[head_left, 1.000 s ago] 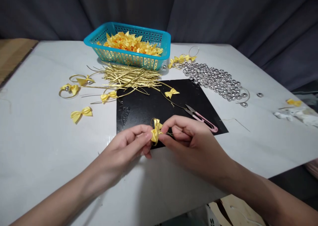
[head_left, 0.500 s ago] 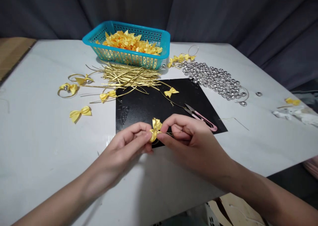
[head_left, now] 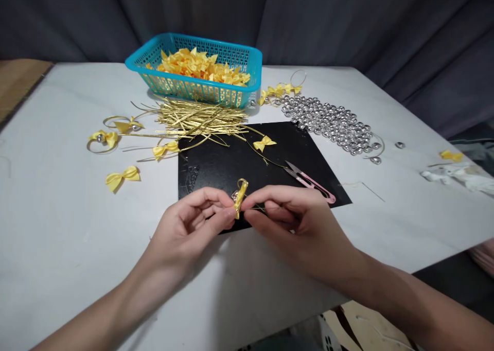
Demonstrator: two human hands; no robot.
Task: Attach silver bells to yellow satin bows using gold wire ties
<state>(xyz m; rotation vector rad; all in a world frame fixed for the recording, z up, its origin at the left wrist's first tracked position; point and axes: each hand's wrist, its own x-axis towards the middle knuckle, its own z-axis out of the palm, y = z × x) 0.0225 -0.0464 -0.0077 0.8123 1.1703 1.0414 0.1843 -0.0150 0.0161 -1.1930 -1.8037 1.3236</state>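
Observation:
My left hand (head_left: 196, 217) pinches a yellow ribbon bow (head_left: 241, 194) between thumb and forefinger. The bow is turned edge-on, and a silver bead (head_left: 235, 195) shows on its left side. Close against the bow's right side are the thumb and forefinger of my right hand (head_left: 293, 217), closed around a thin gold wire (head_left: 259, 207) coming from the bow. The curled fingers partly hide this wire. Both hands are held above the near edge of a black mat (head_left: 216, 171).
Behind the mat lie a pile of gold wire ties (head_left: 200, 118) and a blue basket (head_left: 193, 82) of yellow bows. Pink-handled thread snips (head_left: 312, 182) rest on the mat's right side. Silver beads (head_left: 332, 124) are heaped at right; a loose bow (head_left: 122, 177) lies at left.
The bow has turned from facing me to edge-on, bringing the silver bead into view on its left. My right fingertips have shifted slightly on the wire.

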